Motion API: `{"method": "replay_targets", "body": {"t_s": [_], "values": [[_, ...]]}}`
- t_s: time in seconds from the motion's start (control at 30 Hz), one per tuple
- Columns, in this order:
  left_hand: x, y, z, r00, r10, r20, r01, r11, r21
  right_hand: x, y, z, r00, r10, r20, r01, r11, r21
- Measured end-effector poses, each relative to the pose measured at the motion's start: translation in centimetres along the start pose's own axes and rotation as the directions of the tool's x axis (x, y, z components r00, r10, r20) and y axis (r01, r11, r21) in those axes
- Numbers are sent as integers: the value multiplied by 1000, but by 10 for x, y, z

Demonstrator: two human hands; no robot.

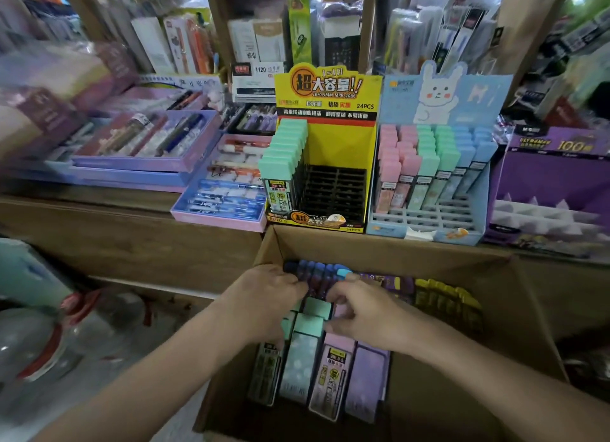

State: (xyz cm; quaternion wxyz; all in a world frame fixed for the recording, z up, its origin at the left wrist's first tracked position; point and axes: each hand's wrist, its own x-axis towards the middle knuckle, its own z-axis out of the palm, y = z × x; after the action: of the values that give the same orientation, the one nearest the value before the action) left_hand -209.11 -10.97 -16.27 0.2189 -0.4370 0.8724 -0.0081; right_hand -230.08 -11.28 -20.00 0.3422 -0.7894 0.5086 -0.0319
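From the head view, the work in hand looks like restocking: both hands reach into an open cardboard box (pixel 429 243) that stands just below the front edge of the table (pixel 99 207); the step seems to be picking lead-refill cases out of it. The left hand (pixel 264 296) lies palm down with its fingers bent over the packs along the box's left wall, and whether it grips anything cannot be told; the right hand (pixel 359 313) has its fingers curled and appears to pinch a mint-capped case (pixel 317 307) between fingertips and thumb. Round that case the box holds more mint, lilac and dark blue packs, with yellow ones (pixel 442 296) toward its right wall. Directly above, at the table's front edge, the yellow display carton (pixel 340 144) carries one column of mint cases (pixel 284 157) against its left wall; the rest of its black grid (pixel 333 194) is bare, so the next move probably calls for lifting the case clear and dropping it upright into a free slot. Beside it the blue rabbit carton (pixel 429 217) holds rows of pink, mint and blue cases; a pink tray of pens (pixel 224 194) overhangs the edge to the left.
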Motion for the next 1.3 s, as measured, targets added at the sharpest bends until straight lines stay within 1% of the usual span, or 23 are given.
{"method": "replay_targets", "body": {"t_s": [0.1, 0.2, 0.3, 0.43, 0.5, 0.6, 0.7, 0.8, 0.93, 1.03, 1.1, 1.17, 1.23, 1.3], "values": [[11, 2, -5, 995, -38, 97, 35, 999, 33, 4, -3, 8, 999, 35, -7, -36, 999, -25], [17, 5, -4, 988, -69, 141, 58, 995, 83, 7, -6, 17, 997, 75, 9, -74, 994, -79], [19, 9, 1, 990, -78, 121, 60, 987, 146, 7, -10, 26, 997, 77, -14, -79, 988, -130], [17, 11, 10, 995, -71, 74, 56, 982, 183, 4, -14, 35, 997, 42, -58, -52, 983, -174], [18, 12, 10, 995, -63, 82, 46, 980, 192, 2, -16, 37, 996, 43, -74, -55, 983, -174], [17, 11, 8, 992, -48, 116, 28, 984, 174, -2, -19, 35, 997, 57, -58, -66, 985, -158], [13, 9, 3, 991, -27, 128, 16, 996, 86, -7, -25, 28, 996, 83, -28, -85, 989, -122], [5, 5, -5, 988, -11, 152, 23, 997, -79, -11, -29, 20, 996, 87, 11, -86, 994, -61], [-8, 3, -13, 981, 2, 196, 63, 944, -323, -20, -28, 12, 993, 78, 91, -91, 986, 143], [-19, 4, -16, 965, -16, 262, 147, 861, -488, -24, -25, 12, 987, 94, 127, -129, 947, 295], [-24, 5, -18, 961, -27, 275, 189, 790, -583, -25, -22, 10, 984, 107, 146, -157, 908, 390], [-27, 4, -20, 969, -46, 243, 200, 722, -662, -27, -20, 7, 979, 124, 163, -186, 873, 451], [-29, 3, -23, 981, -74, 181, 185, 651, -736, -29, -18, 4, 977, 135, 164, -202, 832, 517], [-29, 1, -24, 987, -102, 126, 161, 544, -823, -31, -16, -1, 977, 141, 160, -209, 780, 590]]}}
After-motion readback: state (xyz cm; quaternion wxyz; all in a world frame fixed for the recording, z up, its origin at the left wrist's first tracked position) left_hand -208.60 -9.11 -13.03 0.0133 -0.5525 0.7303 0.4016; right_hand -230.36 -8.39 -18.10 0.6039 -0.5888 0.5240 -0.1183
